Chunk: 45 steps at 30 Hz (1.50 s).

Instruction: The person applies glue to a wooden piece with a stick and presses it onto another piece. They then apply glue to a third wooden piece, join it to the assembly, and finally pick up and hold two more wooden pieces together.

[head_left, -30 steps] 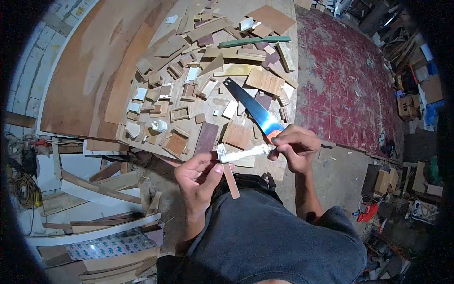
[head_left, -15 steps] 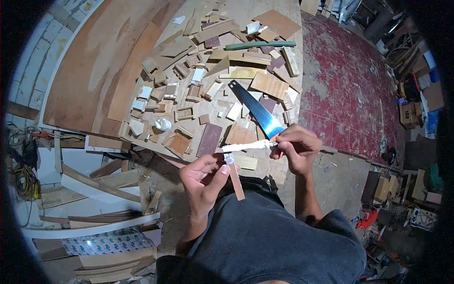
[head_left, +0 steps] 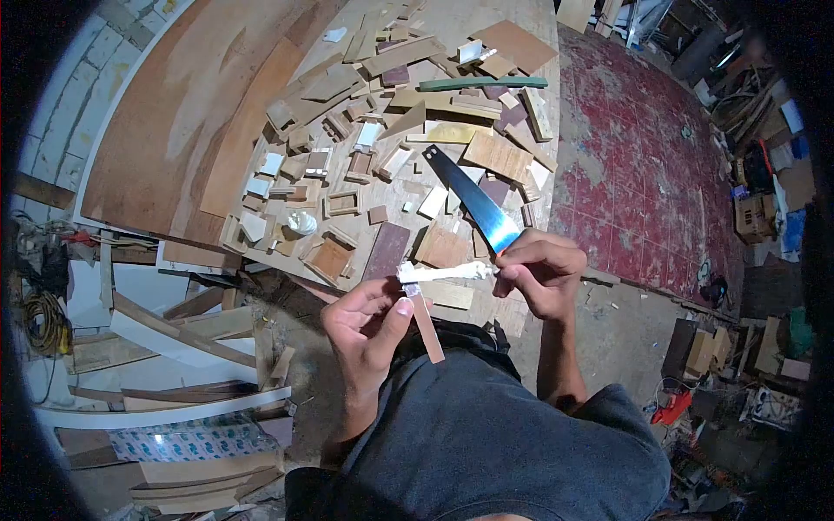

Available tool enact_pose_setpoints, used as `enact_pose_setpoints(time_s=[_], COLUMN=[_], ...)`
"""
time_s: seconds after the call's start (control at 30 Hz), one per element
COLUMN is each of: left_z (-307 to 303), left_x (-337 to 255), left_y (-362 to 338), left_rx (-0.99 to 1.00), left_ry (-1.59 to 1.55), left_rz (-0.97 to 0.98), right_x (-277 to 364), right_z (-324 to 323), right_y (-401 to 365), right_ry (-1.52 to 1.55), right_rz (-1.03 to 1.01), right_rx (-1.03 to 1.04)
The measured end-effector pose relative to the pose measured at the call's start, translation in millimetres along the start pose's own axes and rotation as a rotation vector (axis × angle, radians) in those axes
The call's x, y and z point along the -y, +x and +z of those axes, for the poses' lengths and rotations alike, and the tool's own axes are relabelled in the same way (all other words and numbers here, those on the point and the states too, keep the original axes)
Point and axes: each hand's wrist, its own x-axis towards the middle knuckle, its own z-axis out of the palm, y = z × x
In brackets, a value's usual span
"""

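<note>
My left hand (head_left: 372, 326) pinches a thin brown wooden strip (head_left: 428, 328) near its upper end, where a small whitish piece sits between thumb and fingers. Just above, a white-coated stick (head_left: 447, 273) lies almost level, its left end against the top of the strip. My right hand (head_left: 546, 271) has the stick's right end between thumb and fingers. Beyond the right fingertips, a saw (head_left: 473, 198) rests on the wooden table, its orange handle end mostly hidden behind the hand.
Many small wood blocks and offcuts cover the table (head_left: 408, 187). A crumpled white lump (head_left: 301, 223) sits at its left. Large brown boards (head_left: 165, 113) lie far left, a red surface (head_left: 643, 156) right, and stacked strips (head_left: 191, 408) lower left.
The white-coated stick has shifted left, its left end now past the top of the brown strip. Both hands have moved slightly left.
</note>
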Motion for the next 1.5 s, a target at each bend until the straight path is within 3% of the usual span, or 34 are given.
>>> enact_pose_setpoints(time_s=[0.17, 0.3, 0.37, 0.5, 0.93, 1.27, 1.33, 1.5], left_z=[-2, 2, 0, -2, 7, 12, 14, 19], left_x=[4, 0, 1, 3, 11, 19, 20, 19], left_y=[-2, -5, -8, -11, -10, -4, -4, -2], left_rx=[0.003, 0.013, 0.009, 0.002, 0.056, 0.061, 0.076, 0.094], left_ry=[0.017, 0.004, 0.007, 0.01, 0.002, -0.042, -0.042, -0.002], left_rz=[-0.001, -0.008, -0.007, -0.013, -0.036, -0.091, -0.103, -0.117], right_x=[7, 6, 7, 8, 3, 6, 5, 7], right_z=[-5, 1, 0, -6, -11, -27, -27, -31], right_y=[-2, -2, 0, -4, -10, -19, -21, -12], right_ry=[0.017, 0.146, -0.016, 0.045, 0.041, -0.042, 0.052, -0.083], right_rz=[0.024, 0.037, 0.029, 0.057, 0.051, 0.017, 0.056, 0.022], right_rx=[0.049, -0.102, 0.024, 0.09, -0.022, 0.052, -0.09, -0.028])
